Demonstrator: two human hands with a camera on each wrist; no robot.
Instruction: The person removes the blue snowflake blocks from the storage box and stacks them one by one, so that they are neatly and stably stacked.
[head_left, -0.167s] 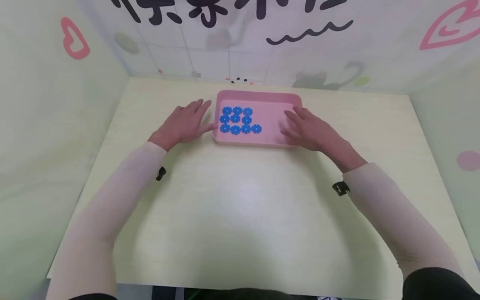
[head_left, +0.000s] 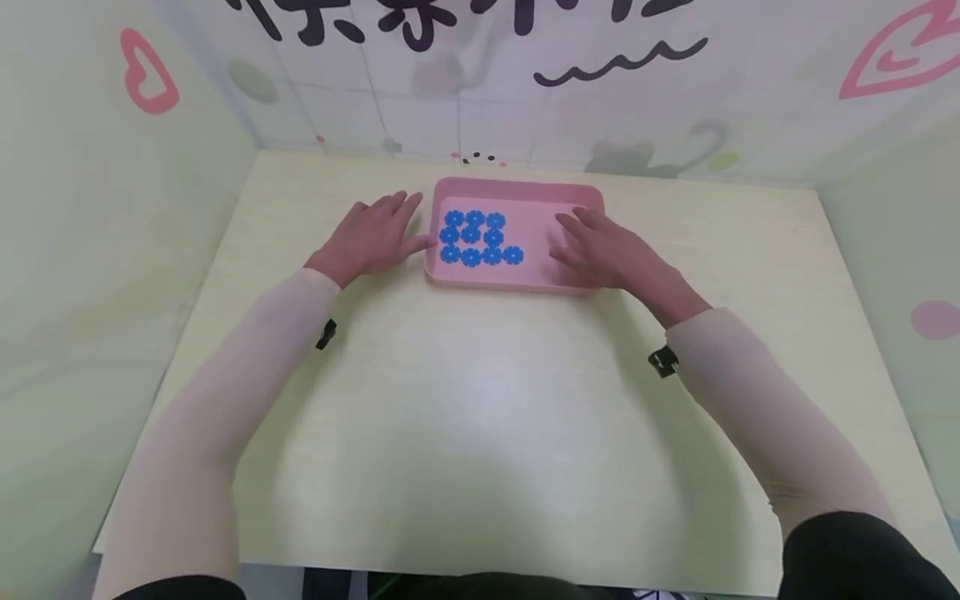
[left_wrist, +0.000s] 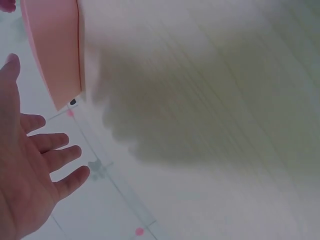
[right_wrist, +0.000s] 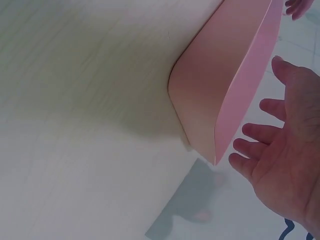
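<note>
**Both hands closing in on the tray**

Going left to right, our left hand (head_left: 372, 237) lies flat beside the left wall of the pink tray (head_left: 517, 190), fingers straight and relaxed, thumb at or nearly at the wall; it grasps nothing. The tray sits at the far middle of the desk (head_left: 480, 400), with a cluster of blue flower-shaped pieces (head_left: 477, 239) in its left half. Our right hand (head_left: 611, 252) hovers over the tray's right end, fingers spread and released, also holding nothing. We judge this the approach step, hands bracketing the tray before taking hold. The next move likely calls for curling fingers onto both end walls evenly, so the pieces stay put.
</note>
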